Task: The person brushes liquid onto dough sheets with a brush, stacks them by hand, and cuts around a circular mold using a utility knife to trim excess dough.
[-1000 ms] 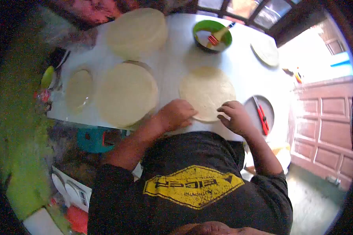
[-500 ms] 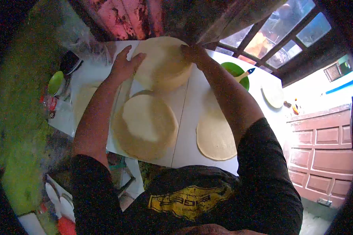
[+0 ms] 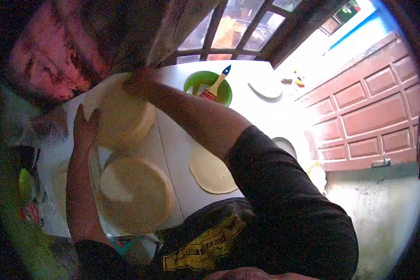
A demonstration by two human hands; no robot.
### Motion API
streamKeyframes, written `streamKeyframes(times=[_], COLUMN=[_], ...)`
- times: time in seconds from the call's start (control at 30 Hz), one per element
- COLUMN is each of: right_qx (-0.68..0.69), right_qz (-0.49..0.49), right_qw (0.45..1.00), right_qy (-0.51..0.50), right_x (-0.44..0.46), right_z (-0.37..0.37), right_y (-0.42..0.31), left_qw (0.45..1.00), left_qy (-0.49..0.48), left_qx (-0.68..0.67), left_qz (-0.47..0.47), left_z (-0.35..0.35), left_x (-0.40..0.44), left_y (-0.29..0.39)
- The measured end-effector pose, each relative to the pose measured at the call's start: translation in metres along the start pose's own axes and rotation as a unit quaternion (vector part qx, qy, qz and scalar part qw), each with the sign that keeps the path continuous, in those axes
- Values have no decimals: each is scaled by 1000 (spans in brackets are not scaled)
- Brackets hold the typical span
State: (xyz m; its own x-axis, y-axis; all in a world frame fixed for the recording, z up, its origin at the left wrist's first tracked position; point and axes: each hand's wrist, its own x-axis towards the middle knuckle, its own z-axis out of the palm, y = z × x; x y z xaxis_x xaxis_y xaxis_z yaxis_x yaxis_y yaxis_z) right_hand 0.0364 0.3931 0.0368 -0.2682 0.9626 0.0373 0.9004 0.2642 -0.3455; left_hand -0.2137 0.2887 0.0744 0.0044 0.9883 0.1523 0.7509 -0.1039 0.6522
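Both arms reach over the white table (image 3: 165, 140) to a thick stack of round flat dough (image 3: 119, 114) at its far left. My left hand (image 3: 85, 123) is at the stack's left edge, thumb and fingers apart. My right hand (image 3: 140, 84) touches or hovers over the far edge of the stack; its fingers are dark and blurred, so their grip cannot be made out. A second round stack (image 3: 137, 196) lies nearer, beside my left forearm. One thin dough round (image 3: 210, 172) lies by itself to the right, partly under my right arm.
A green bowl (image 3: 226, 91) holding a brush (image 3: 214, 86) stands at the back. A pale round piece (image 3: 265, 88) lies at the back right. A grey round plate (image 3: 284, 145) shows past my sleeve. Plastic wrap (image 3: 44, 126) and a green object (image 3: 25, 182) are at the left.
Both hands have left the single dough round and reached out to the far stack. The view has swung, so the table things appear further left.
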Motion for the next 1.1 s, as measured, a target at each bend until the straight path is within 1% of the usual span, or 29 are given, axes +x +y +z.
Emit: streamKeyframes(times=[0.07, 0.1, 0.2, 0.27, 0.3, 0.33, 0.37, 0.43, 0.47, 0.5, 0.53, 0.57, 0.63, 0.67, 0.7, 0.73, 0.77, 0.8, 0.83, 0.87, 0.9, 0.93, 0.97, 1.0, 1.07, 1.1], right_qx=[10, 13, 14, 12, 4, -13, -39, -128, -133, -132, -95, -54, 53, 109, 152, 148, 65, -74, -71, -10, 52, 54, 73, 93, 106, 112], right_qz=[5, 7, -2, -10, -23, -49, -89, -204, -210, -211, -177, -143, -82, -53, -28, -31, -75, -134, -138, -178, -214, -216, -224, -232, -268, -282], right_qw=[1000, 1000, 1000, 1000, 1000, 999, 995, 970, 968, 968, 979, 988, 994, 992, 987, 987, 995, 987, 987, 972, 941, 940, 948, 954, 948, 945], right_qy=[3, 4, 2, -6, -10, -12, -8, 26, 28, 34, 30, 30, 42, 47, 50, 46, 33, 41, 39, 150, 259, 257, 213, 167, 134, 120], right_x=[2, 2, 5, 10, 12, 14, 15, 13, 11, 8, 5, 2, -7, -10, -12, -13, -9, -6, -8, -15, -26, -38, -52, -68, -91, -102], right_z=[1, -1, -2, 0, -1, -1, -1, 1, 1, -5, -11, -20, -41, -52, -64, -74, -79, -85, -92, -100, -110, -125, -141, -155, -170, -177], right_y=[-1, -2, 2, 6, 9, 9, 10, 7, 5, 3, -1, -6, -19, -28, -38, -51, -61, -71, -91, -119, -143, -162, -184, -205, -231, -240], left_qw=[1000, 1000, 1000, 1000, 999, 997, 998, 998, 999, 995, 974, 935, 968, 999, 994, 976, 976, 963, 946, 946, 894, 861, 824, 755, 677, 624], left_qy=[0, -9, -9, 0, -21, -41, -40, -15, -12, 13, 36, 55, 49, 37, 26, 16, 22, 33, 41, 42, 35, 35, 33, 44, 62, 152], left_qx=[-23, -8, 8, 7, -25, -58, -58, -55, -51, 59, 173, 287, 210, 7, -104, -216, -212, -266, -319, -318, -447, -507, -566, -654, -731, -759], left_qz=[-4, 9, 21, 19, 10, 0, 0, 11, 6, 77, 142, 203, 130, -3, -23, -38, -46, -41, -35, -39, -20, -10, -1, -31, -62, -110], left_z=[2, 11, 12, 9, 7, 5, 5, 6, 14, 30, 45, 52, 31, 22, 14, 9, 11, 15, 17, 17, 16, 14, 12, 9, -7, -24], left_x=[3, 19, 21, 16, 14, 13, 14, 12, 13, 20, 28, 34, 27, 14, 3, -5, -7, -6, -5, -1, 1, -3, -6, -14, -33, -49], left_y=[-2, -37, -46, -38, -33, -31, -31, -37, -47, -64, -87, -110, -100, -50, -27, -19, -24, -29, -34, -38, -43, -44, -46, -43, -13, 24])
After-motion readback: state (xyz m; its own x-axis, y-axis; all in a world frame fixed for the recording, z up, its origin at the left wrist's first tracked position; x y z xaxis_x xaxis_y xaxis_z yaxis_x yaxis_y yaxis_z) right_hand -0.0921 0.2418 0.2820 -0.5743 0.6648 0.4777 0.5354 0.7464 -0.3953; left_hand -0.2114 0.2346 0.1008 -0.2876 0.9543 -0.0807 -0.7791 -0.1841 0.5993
